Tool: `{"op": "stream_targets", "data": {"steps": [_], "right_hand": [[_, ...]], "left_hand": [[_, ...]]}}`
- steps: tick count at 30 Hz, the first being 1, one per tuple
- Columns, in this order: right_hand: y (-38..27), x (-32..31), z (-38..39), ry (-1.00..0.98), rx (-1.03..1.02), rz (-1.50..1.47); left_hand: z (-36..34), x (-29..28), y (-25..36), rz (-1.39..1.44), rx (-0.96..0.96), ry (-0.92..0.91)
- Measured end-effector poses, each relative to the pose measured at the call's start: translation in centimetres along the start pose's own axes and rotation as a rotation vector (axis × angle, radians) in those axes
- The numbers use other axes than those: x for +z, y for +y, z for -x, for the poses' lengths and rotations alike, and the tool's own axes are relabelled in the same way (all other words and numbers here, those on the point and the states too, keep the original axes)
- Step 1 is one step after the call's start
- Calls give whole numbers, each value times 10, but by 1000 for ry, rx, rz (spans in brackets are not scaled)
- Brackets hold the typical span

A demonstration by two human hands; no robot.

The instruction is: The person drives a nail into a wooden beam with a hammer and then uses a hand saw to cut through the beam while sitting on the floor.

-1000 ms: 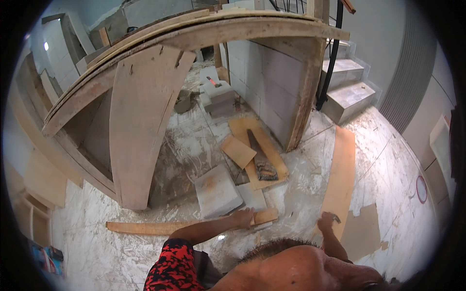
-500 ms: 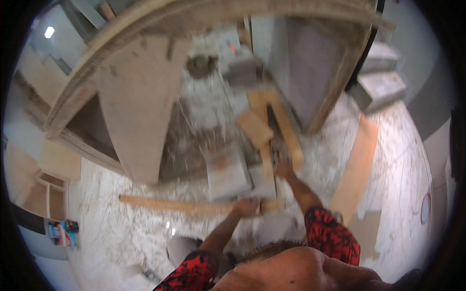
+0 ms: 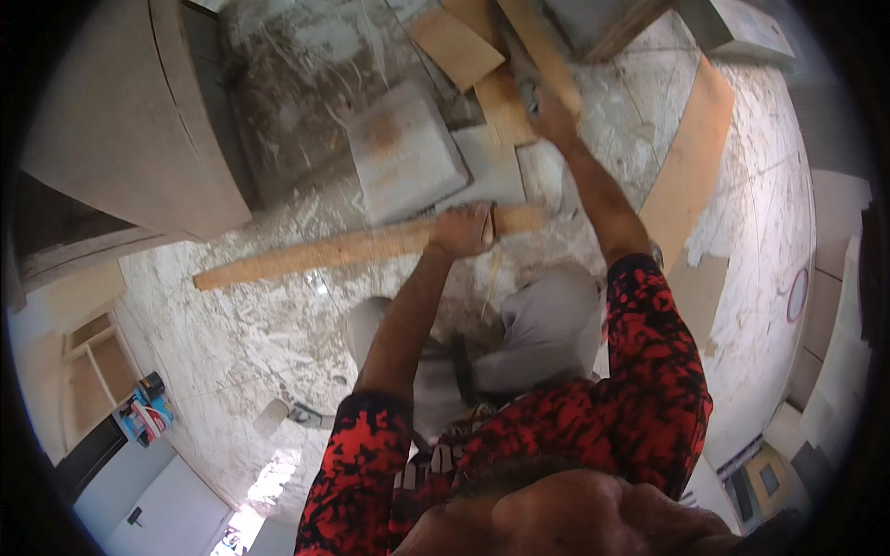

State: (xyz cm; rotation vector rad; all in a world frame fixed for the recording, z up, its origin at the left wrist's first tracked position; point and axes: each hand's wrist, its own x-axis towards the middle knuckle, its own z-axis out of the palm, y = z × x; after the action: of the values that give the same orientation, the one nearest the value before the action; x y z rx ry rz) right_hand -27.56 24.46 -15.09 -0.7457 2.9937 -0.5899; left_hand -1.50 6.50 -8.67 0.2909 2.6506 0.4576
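A long narrow wooden strip (image 3: 324, 252) lies crosswise in front of my bent knees. Closed over it near its right end is my left hand (image 3: 461, 230), with a small dark-edged piece showing beside the fingers. My right hand (image 3: 554, 119) is farther off to the right, by the edge of a light wooden board (image 3: 505, 111). Its fingers are curled, and a small greyish thing shows at their tips, too blurred to name. Between the hands sit a pale square block (image 3: 408, 153) with a brown stain and a flat pale panel (image 3: 491, 167).
A large wooden cabinet frame (image 3: 120, 120) stands at the far left. A small brown board (image 3: 456, 48) rests across longer boards. On the right lies a long plywood strip (image 3: 686, 153). A pale-ended tool (image 3: 278, 419) is on the stained floor at the lower left.
My view has tilted down and the cabinet has shifted up and left in it. The left hand stays on the strip. My right hand remains by the boards.
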Motion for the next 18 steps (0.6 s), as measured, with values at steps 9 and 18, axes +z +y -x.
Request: {"op": "stream_targets", "data": {"steps": [9, 18], "right_hand": [[-97, -185, 164, 310, 200, -523], [-181, -273, 313, 173, 406, -530]], "left_hand": [[8, 4, -20, 27, 74, 49], [7, 7, -15, 57, 75, 92]]}}
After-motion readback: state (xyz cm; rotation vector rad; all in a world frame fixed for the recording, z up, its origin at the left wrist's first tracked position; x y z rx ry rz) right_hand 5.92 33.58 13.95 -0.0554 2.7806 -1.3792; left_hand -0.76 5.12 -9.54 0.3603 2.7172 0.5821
